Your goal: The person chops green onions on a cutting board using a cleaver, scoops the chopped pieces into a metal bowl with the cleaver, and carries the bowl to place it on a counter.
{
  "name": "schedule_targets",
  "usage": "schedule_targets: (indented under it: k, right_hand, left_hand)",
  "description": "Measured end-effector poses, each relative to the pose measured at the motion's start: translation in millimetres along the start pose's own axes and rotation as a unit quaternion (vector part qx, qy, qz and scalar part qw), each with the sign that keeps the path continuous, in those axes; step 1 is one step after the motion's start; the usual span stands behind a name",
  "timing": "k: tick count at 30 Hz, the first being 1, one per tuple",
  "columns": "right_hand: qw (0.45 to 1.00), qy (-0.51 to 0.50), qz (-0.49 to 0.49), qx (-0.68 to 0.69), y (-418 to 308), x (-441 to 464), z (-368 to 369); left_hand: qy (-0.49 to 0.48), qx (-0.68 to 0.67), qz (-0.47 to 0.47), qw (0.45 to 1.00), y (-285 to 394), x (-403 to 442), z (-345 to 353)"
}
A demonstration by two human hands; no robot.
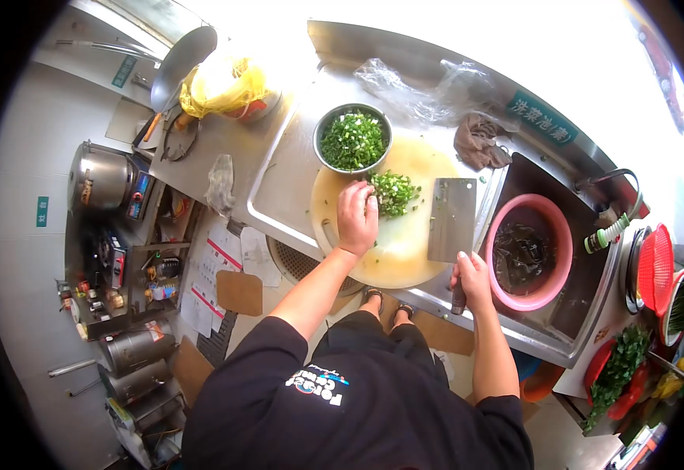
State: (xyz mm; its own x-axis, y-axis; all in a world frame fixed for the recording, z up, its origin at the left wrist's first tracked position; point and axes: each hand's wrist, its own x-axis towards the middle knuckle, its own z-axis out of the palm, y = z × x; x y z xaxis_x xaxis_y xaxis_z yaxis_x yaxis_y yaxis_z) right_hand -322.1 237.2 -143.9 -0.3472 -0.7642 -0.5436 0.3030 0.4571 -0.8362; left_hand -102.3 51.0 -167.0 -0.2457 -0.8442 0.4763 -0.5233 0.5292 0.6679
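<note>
My right hand (472, 280) is wrapped round the handle of a cleaver (451, 219). Its wide blade lies over the right side of a round cutting board (334, 192), to the right of a small pile of chopped green onions (393, 193). At the left edge of that pile is my left hand (357, 218), fingers slightly bent and the thumb apart, with nothing visibly gripped; its fingertips are partly hidden. Just beyond it, a metal bowl (389, 141) full of chopped green onions stands at the board's far left edge.
A pink basin (564, 258) with dark contents sits in the sink (526, 176) on the right. Behind the board lie clear plastic bags (412, 98) and a brown crumpled cloth (479, 142). A yellow bag (216, 98) is at back left. Red baskets (656, 270) stand far right.
</note>
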Motion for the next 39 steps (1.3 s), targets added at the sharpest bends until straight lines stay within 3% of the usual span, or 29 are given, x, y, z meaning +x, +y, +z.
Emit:
schedule_targets:
  k: [3, 6, 9, 11, 15, 19, 24, 29, 31, 34, 36, 39]
  right_hand:
    - [0.999, -0.025, 0.027, -0.014, -11.1, 18.9, 13.2]
    - [0.993, -0.078, 0.044, -0.081, -18.0, 33.0, 28.1]
    - [0.989, -0.107, 0.052, -0.083, -6.2, 27.1, 42.5]
    - [0.987, -0.123, 0.058, -0.083, 9.3, 13.6, 54.2]
    - [0.989, -0.126, 0.046, -0.063, 22.8, -16.5, 77.5]
    - [0.99, -0.112, 0.058, -0.062, -4.6, -47.9, 82.2]
    - [0.987, -0.115, 0.005, -0.114, -67.5, -60.8, 93.5]
    - [0.972, -0.146, -0.072, -0.17, -139.1, -10.6, 141.7]
    - [0.981, -0.158, -0.038, -0.107, -142.5, 13.9, 151.1]
    - [0.989, -0.115, -0.034, -0.081, -145.0, 6.9, 144.9]
    - [0.991, -0.092, -0.034, -0.087, -137.6, -0.8, 130.8]
    - [0.993, -0.065, -0.032, -0.092, -124.3, -15.5, 104.9]
  left_hand:
    - [0.042, 0.053, -0.06, 0.996, -11.0, -10.4, 14.3]
    - [0.02, 0.06, -0.053, 0.997, -9.5, -13.4, 19.9]
    - [0.015, 0.037, -0.043, 0.998, -0.8, -11.7, 22.5]
    - [0.012, 0.097, 0.006, 0.995, 14.8, -11.8, 19.0]
    - [0.024, 0.056, -0.009, 0.998, 16.1, -18.8, 24.5]
    - [0.047, -0.029, -0.016, 0.998, 36.9, -13.3, 13.4]
    - [0.106, -0.055, 0.049, 0.992, 66.5, 48.3, -16.6]
    - [0.133, -0.031, 0.068, 0.988, 29.0, 134.6, -25.4]
    - [0.074, 0.005, 0.016, 0.997, 3.1, 150.2, -16.8]
    - [0.025, 0.05, 0.019, 0.998, -30.1, 162.0, -6.8]
    - [-0.079, 0.12, 0.0, 0.99, -42.2, 160.6, -1.4]
    - [-0.102, 0.222, 0.022, 0.969, -36.6, 147.5, 4.4]
